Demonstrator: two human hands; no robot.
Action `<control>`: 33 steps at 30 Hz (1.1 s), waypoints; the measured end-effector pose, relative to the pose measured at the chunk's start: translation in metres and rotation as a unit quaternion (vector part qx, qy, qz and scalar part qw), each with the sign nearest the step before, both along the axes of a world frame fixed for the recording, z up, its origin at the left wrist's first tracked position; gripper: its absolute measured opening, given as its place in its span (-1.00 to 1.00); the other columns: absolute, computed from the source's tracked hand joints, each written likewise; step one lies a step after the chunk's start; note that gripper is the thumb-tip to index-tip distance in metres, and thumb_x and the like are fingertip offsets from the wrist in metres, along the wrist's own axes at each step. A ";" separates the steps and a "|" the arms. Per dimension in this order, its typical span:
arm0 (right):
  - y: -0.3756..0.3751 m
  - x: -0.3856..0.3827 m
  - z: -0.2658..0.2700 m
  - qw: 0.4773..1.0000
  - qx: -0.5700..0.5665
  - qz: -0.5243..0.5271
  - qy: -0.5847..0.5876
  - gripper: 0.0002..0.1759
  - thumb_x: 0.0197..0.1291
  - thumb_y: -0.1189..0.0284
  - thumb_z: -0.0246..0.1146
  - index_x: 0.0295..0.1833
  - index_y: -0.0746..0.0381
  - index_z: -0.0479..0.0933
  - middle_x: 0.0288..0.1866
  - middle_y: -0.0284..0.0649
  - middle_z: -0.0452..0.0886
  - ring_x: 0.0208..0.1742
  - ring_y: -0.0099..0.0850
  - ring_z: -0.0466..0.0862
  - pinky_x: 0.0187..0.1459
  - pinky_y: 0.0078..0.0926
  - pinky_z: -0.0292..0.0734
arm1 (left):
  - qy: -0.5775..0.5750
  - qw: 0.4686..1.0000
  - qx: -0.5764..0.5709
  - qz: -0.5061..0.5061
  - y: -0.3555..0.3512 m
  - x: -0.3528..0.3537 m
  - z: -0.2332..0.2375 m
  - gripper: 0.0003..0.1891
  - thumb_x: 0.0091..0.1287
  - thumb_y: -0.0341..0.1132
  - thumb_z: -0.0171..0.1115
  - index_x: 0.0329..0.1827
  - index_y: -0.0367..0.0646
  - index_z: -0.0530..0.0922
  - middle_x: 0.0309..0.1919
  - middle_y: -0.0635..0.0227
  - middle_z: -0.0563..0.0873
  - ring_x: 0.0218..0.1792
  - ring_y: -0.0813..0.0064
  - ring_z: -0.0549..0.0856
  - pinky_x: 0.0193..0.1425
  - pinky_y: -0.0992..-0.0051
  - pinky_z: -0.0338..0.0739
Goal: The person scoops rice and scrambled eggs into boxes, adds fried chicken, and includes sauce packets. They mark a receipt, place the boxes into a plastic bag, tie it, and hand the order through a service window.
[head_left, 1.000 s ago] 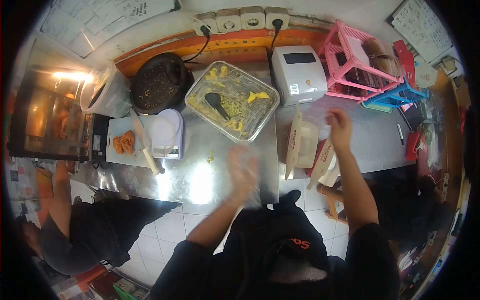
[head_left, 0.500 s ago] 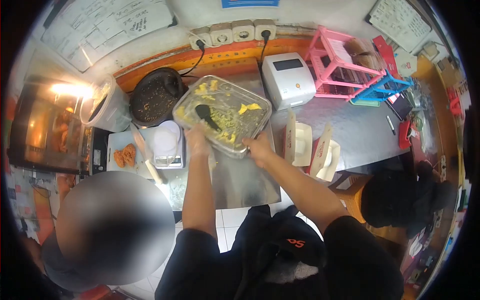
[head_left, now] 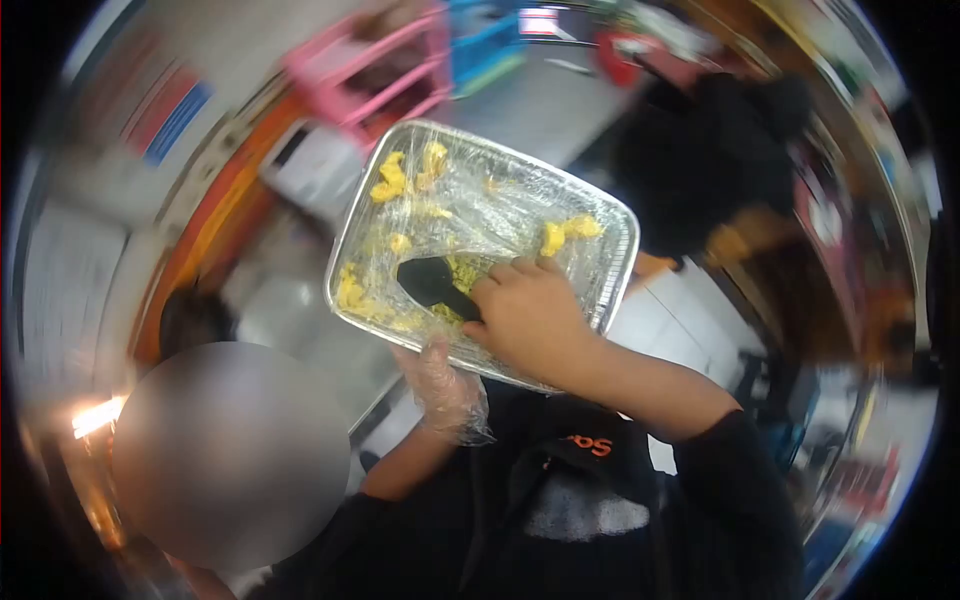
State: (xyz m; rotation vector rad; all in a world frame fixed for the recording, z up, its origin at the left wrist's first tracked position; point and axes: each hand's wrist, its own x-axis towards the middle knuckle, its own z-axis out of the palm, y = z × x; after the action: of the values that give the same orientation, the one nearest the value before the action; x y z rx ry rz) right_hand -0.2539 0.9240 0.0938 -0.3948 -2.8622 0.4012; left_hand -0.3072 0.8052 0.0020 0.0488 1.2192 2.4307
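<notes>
A foil-rimmed tray (head_left: 618, 250) covered with clear wrap is held in front of my body. Yellow pieces (head_left: 392, 178) and green shreds lie in it. My left hand (head_left: 440, 388), in a clear plastic glove, grips the tray's near-left rim from below. Over the tray, my right hand (head_left: 528, 312) is closed around the handle of a black scoop (head_left: 424, 281), whose head rests at an opening in the wrap.
A pink rack (head_left: 345, 70) and a blue rack (head_left: 485, 45) stand beyond the tray, with a blurred white printer (head_left: 312, 165) left of them. Another person's blurred head (head_left: 232, 455) is at lower left. A dark-clothed shape (head_left: 700, 150) is at right.
The view has swung right, and the tray has come off the counter area toward my body. My right hand has left the rim and taken hold of the black scoop.
</notes>
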 end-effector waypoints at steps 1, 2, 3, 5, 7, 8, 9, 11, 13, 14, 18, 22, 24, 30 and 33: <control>0.013 0.026 -0.010 0.999 0.000 -0.041 -0.035 -0.77 0.06 0.30 0.32 -0.30 0.25 0.59 -0.33 -0.18 0.63 -0.20 -0.22 0.65 -0.14 -0.30 0.51 | 0.004 0.999 0.010 -0.053 0.018 0.018 -0.009 -0.27 0.10 -0.45 0.02 0.44 -0.09 0.12 0.19 0.14 0.39 0.17 0.21 0.45 0.32 0.19 0.37; 0.027 0.056 -0.021 0.993 0.000 -0.090 -0.072 -0.76 0.07 0.28 0.28 -0.33 0.26 0.58 -0.35 -0.16 0.63 -0.21 -0.21 0.66 -0.16 -0.30 0.53 | 0.005 0.996 -0.013 -0.093 0.037 0.037 -0.018 -0.29 0.12 -0.43 0.01 0.43 -0.09 0.12 0.20 0.14 0.38 0.19 0.20 0.44 0.33 0.18 0.36; 0.038 0.089 -0.032 0.985 0.014 -0.156 -0.070 -0.76 0.07 0.28 0.28 -0.33 0.26 0.58 -0.35 -0.16 0.63 -0.21 -0.21 0.66 -0.16 -0.30 0.53 | 0.008 0.990 -0.032 -0.137 0.059 0.062 -0.025 -0.31 0.14 -0.41 0.00 0.42 -0.09 0.12 0.21 0.15 0.38 0.21 0.20 0.43 0.34 0.18 0.35; 0.061 0.162 -0.057 0.973 -0.022 -0.223 -0.050 -0.81 0.06 0.36 0.21 -0.35 0.28 0.55 -0.39 -0.14 0.62 -0.30 -0.21 0.68 -0.20 -0.31 0.52 | -0.015 0.971 0.001 -0.239 0.097 0.118 -0.029 -0.35 0.14 -0.36 0.00 0.39 -0.10 0.18 0.25 0.15 0.37 0.27 0.17 0.41 0.39 0.15 0.29; 0.075 0.245 -0.075 0.956 0.010 -0.294 -0.024 -0.84 0.05 0.39 0.18 -0.34 0.27 0.54 -0.41 -0.15 0.63 -0.33 -0.22 0.68 -0.20 -0.32 0.52 | 0.009 0.952 -0.017 -0.304 0.134 0.176 -0.055 -0.38 0.15 -0.35 0.00 0.36 -0.15 0.21 0.25 0.12 0.38 0.27 0.17 0.41 0.39 0.14 0.29; 0.080 0.283 -0.081 0.955 0.034 -0.295 -0.003 -0.86 0.05 0.42 0.15 -0.34 0.27 0.53 -0.43 -0.16 0.63 -0.36 -0.23 0.68 -0.20 -0.32 0.52 | 0.021 0.937 -0.006 -0.347 0.152 0.202 -0.072 -0.38 0.15 -0.35 0.00 0.36 -0.15 0.21 0.25 0.12 0.38 0.27 0.17 0.41 0.39 0.14 0.29; 0.084 0.322 -0.087 0.943 0.041 -0.331 0.005 -0.86 0.05 0.42 0.15 -0.34 0.27 0.53 -0.43 -0.16 0.63 -0.36 -0.23 0.68 -0.20 -0.32 0.52 | -0.021 0.919 0.001 -0.394 0.169 0.227 -0.094 -0.38 0.16 -0.37 -0.01 0.36 -0.19 0.19 0.23 0.09 0.38 0.25 0.16 0.43 0.36 0.14 0.34; 0.087 0.402 -0.098 0.935 0.052 -0.347 -0.047 -0.82 0.07 0.40 0.13 -0.24 0.24 0.54 -0.40 -0.23 0.59 -0.33 -0.28 0.66 -0.25 -0.35 0.51 | -0.059 0.888 0.008 -0.456 0.198 0.280 -0.110 -0.38 0.16 -0.39 -0.01 0.36 -0.22 0.17 0.21 0.05 0.38 0.22 0.14 0.45 0.33 0.13 0.38; 0.082 0.448 -0.109 0.916 0.106 -0.388 0.002 -0.78 0.07 0.39 0.14 -0.17 0.21 0.56 -0.39 -0.27 0.55 -0.32 -0.32 0.64 -0.26 -0.36 0.49 | -0.119 0.836 -0.017 -0.536 0.221 0.311 -0.118 -0.38 0.17 -0.39 0.00 0.36 -0.24 0.16 0.21 0.06 0.37 0.21 0.14 0.46 0.33 0.15 0.39; 0.079 0.479 -0.114 0.901 0.151 -0.401 0.059 -0.74 0.06 0.39 0.15 -0.11 0.18 0.57 -0.38 -0.31 0.51 -0.32 -0.35 0.61 -0.28 -0.36 0.47 | -0.069 0.850 -0.048 -0.521 0.229 0.344 -0.117 -0.44 0.22 -0.33 -0.03 0.31 -0.30 0.24 0.16 0.07 0.46 0.19 0.14 0.49 0.37 0.17 0.33; 0.080 0.589 -0.127 0.869 0.173 -0.462 0.042 -0.62 0.03 0.40 0.19 0.03 0.11 0.59 -0.37 -0.36 0.43 -0.30 -0.41 0.54 -0.26 -0.40 0.43 | -0.044 0.808 -0.051 -0.585 0.265 0.452 -0.128 -0.45 0.22 -0.37 -0.04 0.32 -0.28 0.23 0.18 0.07 0.43 0.22 0.16 0.46 0.35 0.15 0.36; 0.111 0.682 -0.150 0.845 0.165 -0.509 0.028 -0.64 0.03 0.39 0.19 0.01 0.09 0.60 -0.37 -0.37 0.44 -0.28 -0.41 0.54 -0.26 -0.41 0.43 | -0.041 0.762 -0.070 -0.642 0.326 0.551 -0.142 -0.44 0.25 -0.35 -0.05 0.36 -0.22 0.21 0.22 0.08 0.41 0.24 0.16 0.45 0.35 0.15 0.37; 0.134 0.730 -0.157 0.828 0.123 -0.547 -0.026 -0.67 0.08 0.39 0.19 0.00 0.07 0.62 -0.37 -0.37 0.46 -0.28 -0.41 0.54 -0.26 -0.42 0.42 | -0.046 0.733 -0.046 -0.677 0.371 0.604 -0.160 -0.44 0.26 -0.35 -0.04 0.36 -0.23 0.21 0.22 0.07 0.41 0.24 0.15 0.46 0.35 0.15 0.36; 0.220 0.863 -0.163 0.790 0.116 -0.602 0.016 -0.71 0.14 0.42 0.25 0.01 0.07 0.63 -0.44 -0.31 0.47 -0.34 -0.38 0.56 -0.35 -0.35 0.40 | 0.000 0.682 -0.008 -0.731 0.489 0.758 -0.154 -0.47 0.28 -0.34 -0.01 0.33 -0.24 0.21 0.19 0.07 0.41 0.21 0.17 0.47 0.34 0.15 0.36; 0.253 0.923 -0.156 0.734 0.107 -0.622 0.251 -0.72 0.09 0.48 0.31 -0.03 0.10 0.65 -0.47 -0.29 0.49 -0.43 -0.32 0.54 -0.41 -0.32 0.38 | 0.007 0.697 -0.056 -0.715 0.532 0.823 -0.144 -0.50 0.26 -0.34 0.01 0.28 -0.24 0.24 0.15 0.08 0.41 0.18 0.18 0.46 0.33 0.15 0.36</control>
State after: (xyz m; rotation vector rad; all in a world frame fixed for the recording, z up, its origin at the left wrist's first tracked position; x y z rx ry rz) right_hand 0.6693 1.1774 -0.0619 -1.6466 -1.5466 -0.1007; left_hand 0.5163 1.3373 -0.1419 0.6938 0.7457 0.9442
